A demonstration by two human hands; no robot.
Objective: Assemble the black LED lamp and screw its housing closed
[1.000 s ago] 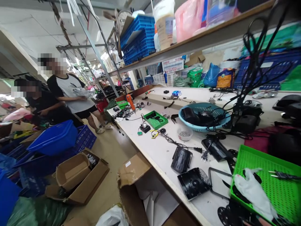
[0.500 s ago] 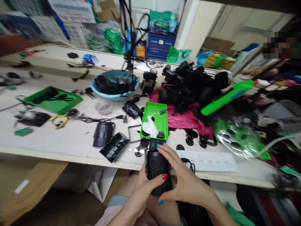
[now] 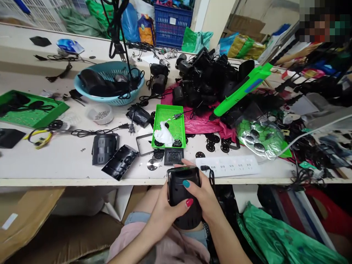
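Item held: one black plastic housing (image 3: 183, 196), rounded and barrel-like, with a glossy flat top end and a band of small vent holes round its lower end. It sits upright in front of the near edge of the white work surface (image 3: 68, 172), below the surface's level and over the person's lap. The left hand (image 3: 165, 212) wraps it from the left, fingers closed on its body, thumb with a red nail across the front. The right hand (image 3: 202, 198) grips it from the right, fingers curled round the back, thumb with a teal nail pressed on the front.

On the surface, counted:
- one small bright-green perforated plastic tray (image 3: 170, 124), near the front edge, carrying one crumpled white plastic bag (image 3: 163, 135);
- one larger green tray (image 3: 30, 112) at the left edge;
- one teal round plastic basket (image 3: 110, 82) with black parts inside, mid-left;
- one small white bowl of tiny metal pieces (image 3: 100, 114);
- two loose black shell halves (image 3: 112, 156) lying flat near the front edge, left of the small tray;
- one white power strip (image 3: 233, 166) along the front edge, right of the hands;
- one long green tool (image 3: 239, 90), tilted, over a heap of black housings (image 3: 203, 79) toward the back; count of the heap cannot be told;
- several black perforated discs (image 3: 216, 143) scattered beside the small tray.

Open room: a bare strip along the front edge left of the shell halves; the right end is crowded with cables.
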